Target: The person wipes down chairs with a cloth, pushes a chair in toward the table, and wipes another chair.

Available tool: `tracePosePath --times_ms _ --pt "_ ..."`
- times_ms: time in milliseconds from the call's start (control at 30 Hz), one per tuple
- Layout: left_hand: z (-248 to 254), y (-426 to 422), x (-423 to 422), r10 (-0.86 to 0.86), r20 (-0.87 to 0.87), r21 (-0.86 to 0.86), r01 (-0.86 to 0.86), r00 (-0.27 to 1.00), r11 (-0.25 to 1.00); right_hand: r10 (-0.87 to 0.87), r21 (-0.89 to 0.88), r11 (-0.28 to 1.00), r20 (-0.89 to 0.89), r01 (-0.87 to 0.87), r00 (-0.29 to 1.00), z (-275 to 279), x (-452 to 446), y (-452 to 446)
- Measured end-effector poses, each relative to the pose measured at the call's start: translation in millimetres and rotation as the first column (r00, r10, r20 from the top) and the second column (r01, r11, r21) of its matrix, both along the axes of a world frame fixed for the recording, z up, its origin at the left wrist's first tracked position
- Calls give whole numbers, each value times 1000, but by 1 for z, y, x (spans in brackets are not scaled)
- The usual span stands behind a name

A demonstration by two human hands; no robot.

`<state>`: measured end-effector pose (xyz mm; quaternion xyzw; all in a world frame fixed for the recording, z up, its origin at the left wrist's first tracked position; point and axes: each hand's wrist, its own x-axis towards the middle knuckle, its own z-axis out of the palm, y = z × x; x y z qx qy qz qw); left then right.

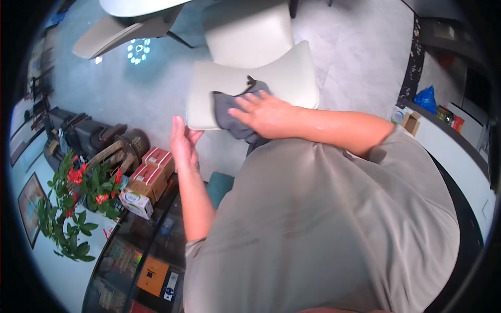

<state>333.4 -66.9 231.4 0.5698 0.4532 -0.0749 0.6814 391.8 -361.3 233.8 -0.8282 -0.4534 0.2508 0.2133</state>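
A cream chair (pixel 289 78) stands in front of me, its near panel curved along the top edge. On that panel lies a crumpled dark grey cloth (pixel 227 110) with a small black tip. My right hand (pixel 267 116) rests on the cloth, fingers spread and pressing it against the chair; part of the cloth is hidden beneath the palm. My left hand (pixel 183 143) is raised beside the chair's left corner, seen edge-on. Its fingers are stretched out and it holds nothing.
A white table (pixel 138 6) and another beige chair (pixel 112 36) are at the upper left. Along the left stand cardboard boxes (pixel 151 175), a red-flowered plant (pixel 75 177) and a glass-topped cabinet (pixel 117 255). A white counter (pixel 454 146) with a blue bag (pixel 426 100) is on the right.
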Motion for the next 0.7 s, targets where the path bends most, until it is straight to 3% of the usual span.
tracePosePath --times_ms 100,233,333,400,433,500,533,567,633,700 --pt "6 -7 10 -337 -127 239 359 933 902 -131 -70 989 17 132 991 11 -3 -70" --pt "0 -3 22 -435 -138 301 456 890 837 -139 -76 986 125 149 982 32 11 -111" --pt "2 1 18 -421 -215 261 467 881 845 -226 43 973 24 225 974 28 22 -118" --pt "-14 17 12 -443 -218 326 493 870 807 -345 -1 937 -139 348 928 24 29 -120" --pt "-10 15 11 -421 -233 350 480 877 805 -325 27 943 -151 332 934 22 31 -113" --pt "-9 0 7 -127 -77 196 140 989 971 -353 166 862 -482 479 802 19 32 -97" --pt "-7 -1 4 -118 -79 217 132 990 967 -268 206 828 -670 521 693 8 26 -82" --pt "-7 -2 2 -94 -86 164 107 992 981 -177 277 810 -725 517 666 -11 16 -63" --pt "-10 7 -3 -65 -85 117 74 994 990 -96 252 904 -668 345 738 -3 12 -12" --pt "-14 17 -12 -36 -22 -97 34 999 995 62 272 961 -358 40 932 -11 7 49"
